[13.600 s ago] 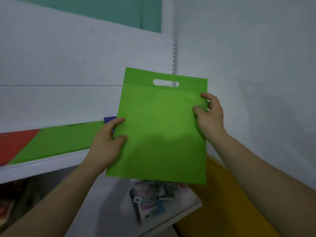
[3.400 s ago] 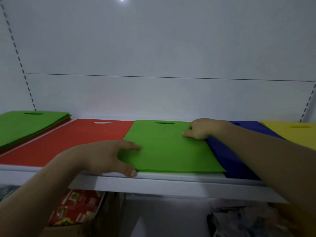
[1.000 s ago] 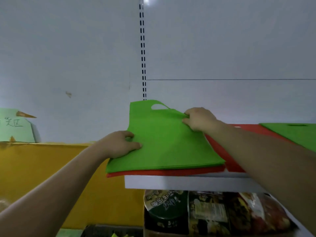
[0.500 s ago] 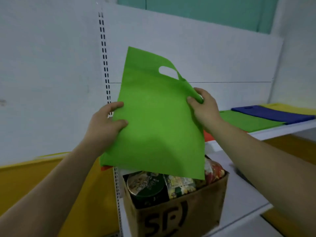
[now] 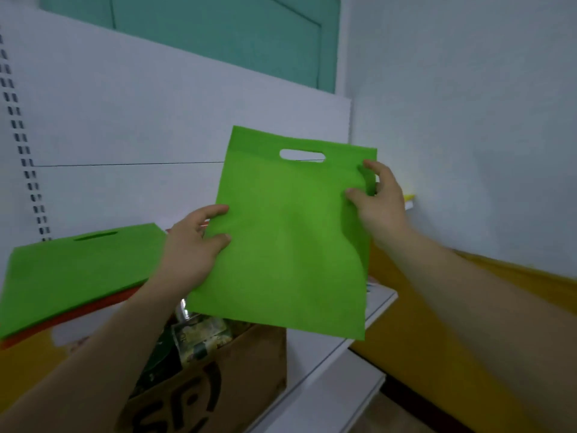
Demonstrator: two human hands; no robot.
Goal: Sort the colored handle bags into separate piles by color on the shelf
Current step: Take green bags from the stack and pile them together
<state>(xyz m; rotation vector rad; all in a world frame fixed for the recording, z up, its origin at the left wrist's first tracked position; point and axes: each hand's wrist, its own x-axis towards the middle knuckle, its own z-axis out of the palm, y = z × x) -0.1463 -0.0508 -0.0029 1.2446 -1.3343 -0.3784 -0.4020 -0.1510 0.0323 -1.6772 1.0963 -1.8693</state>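
Head view: green bag (image 5: 287, 239) held upright at frame centre, handle cutout on top, clear of shelf. Left hand (image 5: 190, 248) pinches bag's left edge, thumb on front. Right hand (image 5: 379, 201) clamps upper right edge, fingers curled round it. Lower left: green pile (image 5: 71, 270) lying flat on red bag (image 5: 78, 314). Bottom centre: cardboard box (image 5: 218, 379) with packets inside, sitting on white shelf (image 5: 331, 367).

On the shelf (image 5: 67, 334) — green bags (image 5: 78, 270) stacked over red ones (image 5: 128, 295).
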